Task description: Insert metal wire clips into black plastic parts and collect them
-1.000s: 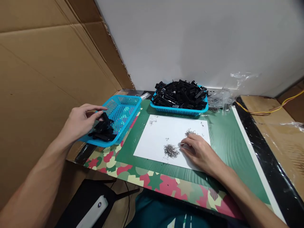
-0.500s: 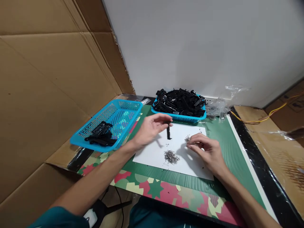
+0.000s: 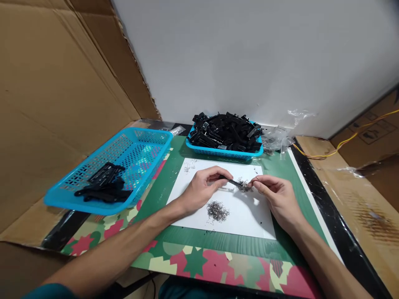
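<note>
Over the white sheet [image 3: 190, 220], my left hand [image 3: 205, 186] pinches a slim black plastic piece [image 3: 232, 181], which points right toward my other hand. My right hand [image 3: 274, 192] is closed in a pinch at the far end of that piece. What sits between its fingertips is too small to make out. A heap of small metal wire pieces, probably springs [image 3: 217, 211], lies on the paper in front of the hands. Behind the black piece is a second small wire heap [image 3: 242, 185], partly covered by it.
At the left, a blue basket [image 3: 156, 164] holds several black pieces [image 3: 104, 182]. A second blue basket [image 3: 224, 153] at the back is heaped with black parts [image 3: 230, 128]. Clear plastic bags [image 3: 277, 137] lie beside it. Cardboard [image 3: 46, 83] walls the left side.
My left hand has turned the black piece from hanging down to pointing right, and brought it near my right hand. The camera view has shifted slightly.
</note>
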The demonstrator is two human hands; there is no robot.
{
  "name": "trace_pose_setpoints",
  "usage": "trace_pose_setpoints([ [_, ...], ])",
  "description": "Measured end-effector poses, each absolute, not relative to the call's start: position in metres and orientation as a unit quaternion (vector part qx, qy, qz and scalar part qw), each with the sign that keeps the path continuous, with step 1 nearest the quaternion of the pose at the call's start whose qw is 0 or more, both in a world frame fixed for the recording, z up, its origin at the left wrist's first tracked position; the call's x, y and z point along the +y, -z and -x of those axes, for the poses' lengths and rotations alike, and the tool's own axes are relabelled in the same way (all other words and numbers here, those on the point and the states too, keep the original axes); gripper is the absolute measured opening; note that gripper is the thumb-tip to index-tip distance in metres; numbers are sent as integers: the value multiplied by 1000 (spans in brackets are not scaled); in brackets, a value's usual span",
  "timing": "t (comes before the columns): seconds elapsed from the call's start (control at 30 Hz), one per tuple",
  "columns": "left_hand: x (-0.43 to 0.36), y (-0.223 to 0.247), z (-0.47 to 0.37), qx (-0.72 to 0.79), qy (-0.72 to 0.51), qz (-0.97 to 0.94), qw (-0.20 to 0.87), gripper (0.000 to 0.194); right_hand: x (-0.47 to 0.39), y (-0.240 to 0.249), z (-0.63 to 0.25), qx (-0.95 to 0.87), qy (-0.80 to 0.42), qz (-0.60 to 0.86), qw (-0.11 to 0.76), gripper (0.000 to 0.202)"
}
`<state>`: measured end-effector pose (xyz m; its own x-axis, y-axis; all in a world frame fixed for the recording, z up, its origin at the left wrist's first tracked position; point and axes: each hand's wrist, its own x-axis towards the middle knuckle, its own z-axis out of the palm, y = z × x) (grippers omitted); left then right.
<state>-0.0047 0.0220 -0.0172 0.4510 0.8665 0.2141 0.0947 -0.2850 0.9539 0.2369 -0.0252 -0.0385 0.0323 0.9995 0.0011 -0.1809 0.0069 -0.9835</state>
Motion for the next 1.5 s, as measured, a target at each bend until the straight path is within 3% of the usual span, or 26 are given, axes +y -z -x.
trace_pose_setpoints([
  [0.13,17,19,6,322,-409,-759,390,29,-26,34,-236,-445,-538,481,530,17],
  [0.33,17,22,7,216,-413,-835,293,23,-27,23,-232,-483,-513,510,493,26],
  [0.47,15,26,7,194,-400,-845,296,25,-28,22,-234,-493,-478,544,482,29],
  [0.7,13,29,9,170,-381,-866,277,23,-31,18,-238,-433,-534,587,428,39],
  [1.0,14,29,5,161,-356,-881,267,13,-33,17,-233,-454,-511,643,345,32],
  [1.5,14,27,6,174,-349,-871,299,16,-36,23,-228,-493,-450,655,354,35],
])
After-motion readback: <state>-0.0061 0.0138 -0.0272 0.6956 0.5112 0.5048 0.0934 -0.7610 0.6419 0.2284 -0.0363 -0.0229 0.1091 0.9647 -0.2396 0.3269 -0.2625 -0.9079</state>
